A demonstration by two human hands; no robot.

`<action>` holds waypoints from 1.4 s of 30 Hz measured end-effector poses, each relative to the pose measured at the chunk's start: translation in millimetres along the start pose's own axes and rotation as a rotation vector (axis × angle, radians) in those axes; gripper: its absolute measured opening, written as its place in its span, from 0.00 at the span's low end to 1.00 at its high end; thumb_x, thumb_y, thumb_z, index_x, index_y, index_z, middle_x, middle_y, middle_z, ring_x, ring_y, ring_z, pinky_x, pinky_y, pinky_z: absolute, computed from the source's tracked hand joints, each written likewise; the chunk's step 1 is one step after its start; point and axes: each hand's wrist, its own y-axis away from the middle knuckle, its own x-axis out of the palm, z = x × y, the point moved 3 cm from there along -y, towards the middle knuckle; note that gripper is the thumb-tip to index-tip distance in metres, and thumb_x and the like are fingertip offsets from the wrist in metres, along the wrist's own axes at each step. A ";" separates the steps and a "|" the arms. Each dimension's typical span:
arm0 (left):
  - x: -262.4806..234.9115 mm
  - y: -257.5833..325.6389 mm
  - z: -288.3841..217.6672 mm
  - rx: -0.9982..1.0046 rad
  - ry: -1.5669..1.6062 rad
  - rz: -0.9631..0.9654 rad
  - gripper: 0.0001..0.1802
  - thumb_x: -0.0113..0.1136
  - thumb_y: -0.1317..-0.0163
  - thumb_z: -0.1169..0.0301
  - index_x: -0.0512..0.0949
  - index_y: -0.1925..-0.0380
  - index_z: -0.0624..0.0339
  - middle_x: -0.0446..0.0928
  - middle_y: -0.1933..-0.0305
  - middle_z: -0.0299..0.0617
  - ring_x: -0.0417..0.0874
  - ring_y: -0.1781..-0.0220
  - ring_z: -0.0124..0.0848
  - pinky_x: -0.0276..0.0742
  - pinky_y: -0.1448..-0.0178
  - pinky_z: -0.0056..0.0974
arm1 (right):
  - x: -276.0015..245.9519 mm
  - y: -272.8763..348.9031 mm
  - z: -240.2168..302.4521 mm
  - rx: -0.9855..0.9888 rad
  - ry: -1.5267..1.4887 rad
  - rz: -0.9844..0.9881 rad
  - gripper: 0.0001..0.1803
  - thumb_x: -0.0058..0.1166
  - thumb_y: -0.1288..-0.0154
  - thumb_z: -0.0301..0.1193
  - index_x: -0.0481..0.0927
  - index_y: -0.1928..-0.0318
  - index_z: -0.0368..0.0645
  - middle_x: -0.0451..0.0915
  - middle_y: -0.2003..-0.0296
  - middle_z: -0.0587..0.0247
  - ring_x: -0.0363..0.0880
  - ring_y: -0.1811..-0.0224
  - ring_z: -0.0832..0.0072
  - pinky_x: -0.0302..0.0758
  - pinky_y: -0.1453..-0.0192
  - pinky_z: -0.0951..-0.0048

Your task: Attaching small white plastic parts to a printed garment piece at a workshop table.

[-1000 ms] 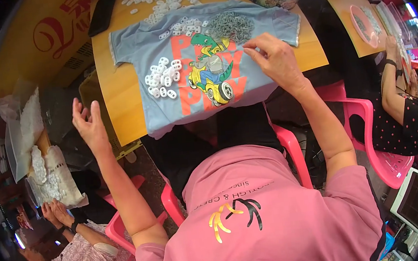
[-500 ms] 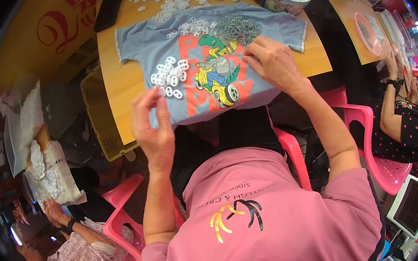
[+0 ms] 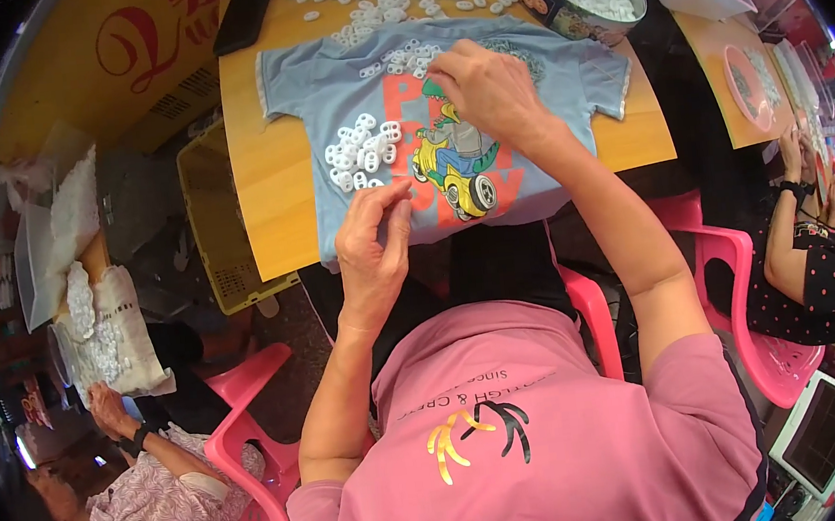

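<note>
On the table [image 3: 267,210] lies a shirt [image 3: 362,100], and over it the right hand [image 3: 493,87] bends so I can't tell its grip, while the left hand [image 3: 371,245], half open, looks empty near white bits [image 3: 362,155] on the shirt: likely picking-up time, so next needs a careful pinch.

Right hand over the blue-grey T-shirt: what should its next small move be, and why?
I'd probably have the right hand pinch one piece from the upper white cluster: its fingertips seem right beside it, while the left hand is by the lower white cluster. Whether either already holds something is unclear.
</note>
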 end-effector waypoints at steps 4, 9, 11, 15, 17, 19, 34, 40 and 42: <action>1.4 1.0 2.8 0.001 0.002 -0.001 0.10 0.57 0.38 0.82 0.79 0.57 0.65 0.79 0.64 0.43 0.79 0.66 0.32 0.75 0.61 0.33 | 13.6 -13.8 -6.1 -0.027 0.153 0.084 0.07 0.58 0.38 0.33 0.85 0.60 0.50 0.80 0.63 0.60 0.82 0.62 0.58 0.77 0.58 0.59; 0.5 0.7 4.6 0.031 -0.004 -0.005 0.09 0.57 0.38 0.82 0.79 0.57 0.65 0.78 0.64 0.43 0.79 0.66 0.32 0.75 0.61 0.33 | 21.3 -26.0 -6.4 -0.061 0.186 0.173 0.07 0.59 0.39 0.33 0.85 0.61 0.51 0.79 0.61 0.62 0.82 0.61 0.60 0.77 0.57 0.60; 1.4 0.1 4.0 0.037 0.008 0.001 0.09 0.57 0.38 0.82 0.79 0.57 0.65 0.78 0.64 0.44 0.79 0.66 0.32 0.75 0.61 0.33 | 22.4 -29.1 -8.8 -0.067 0.219 0.163 0.07 0.59 0.40 0.34 0.84 0.61 0.50 0.78 0.62 0.62 0.82 0.61 0.60 0.77 0.57 0.60; -1.1 0.3 5.1 -0.009 0.041 0.000 0.09 0.57 0.37 0.81 0.79 0.56 0.66 0.78 0.65 0.43 0.79 0.66 0.30 0.75 0.61 0.33 | 22.0 -31.9 -1.1 -0.120 0.225 0.151 0.07 0.59 0.40 0.34 0.83 0.62 0.48 0.79 0.61 0.61 0.81 0.61 0.57 0.77 0.58 0.60; -3.2 0.6 5.1 -0.037 0.064 -0.004 0.09 0.57 0.36 0.81 0.79 0.56 0.66 0.78 0.65 0.42 0.79 0.65 0.29 0.74 0.61 0.32 | 11.6 -26.4 4.6 -0.078 -0.019 0.075 0.08 0.57 0.37 0.33 0.82 0.61 0.44 0.80 0.64 0.62 0.82 0.64 0.66 0.76 0.60 0.66; -4.8 -0.5 2.8 -0.128 0.174 -0.016 0.10 0.56 0.35 0.80 0.79 0.55 0.65 0.78 0.64 0.39 0.79 0.65 0.24 0.74 0.61 0.31 | 4.1 -19.6 8.5 0.063 -0.285 0.178 0.08 0.56 0.34 0.33 0.81 0.61 0.42 0.80 0.66 0.65 0.80 0.65 0.72 0.75 0.61 0.70; 30.0 -19.8 5.3 -0.613 0.965 0.125 0.08 0.57 0.31 0.70 0.76 0.57 0.63 0.80 0.63 0.39 0.81 0.66 0.25 0.78 0.58 0.30 | -16.1 78.3 38.4 0.415 -1.198 0.241 0.09 0.53 0.29 0.28 0.77 0.53 0.35 0.78 0.65 0.72 0.75 0.67 0.87 0.74 0.62 0.82; 41.1 -16.5 -3.7 -0.613 0.849 0.140 0.09 0.60 0.33 0.72 0.76 0.57 0.64 0.80 0.64 0.37 0.81 0.66 0.24 0.79 0.59 0.29 | -28.2 85.4 38.2 0.377 -1.021 0.187 0.12 0.53 0.30 0.26 0.76 0.49 0.35 0.76 0.68 0.71 0.74 0.67 0.86 0.73 0.63 0.81; 42.8 -18.2 -9.7 -0.546 0.813 0.101 0.10 0.61 0.34 0.72 0.77 0.56 0.65 0.80 0.64 0.37 0.81 0.65 0.23 0.79 0.59 0.29 | -35.0 84.0 38.0 0.335 -0.976 0.164 0.12 0.53 0.30 0.25 0.76 0.49 0.35 0.76 0.69 0.71 0.74 0.67 0.86 0.73 0.63 0.82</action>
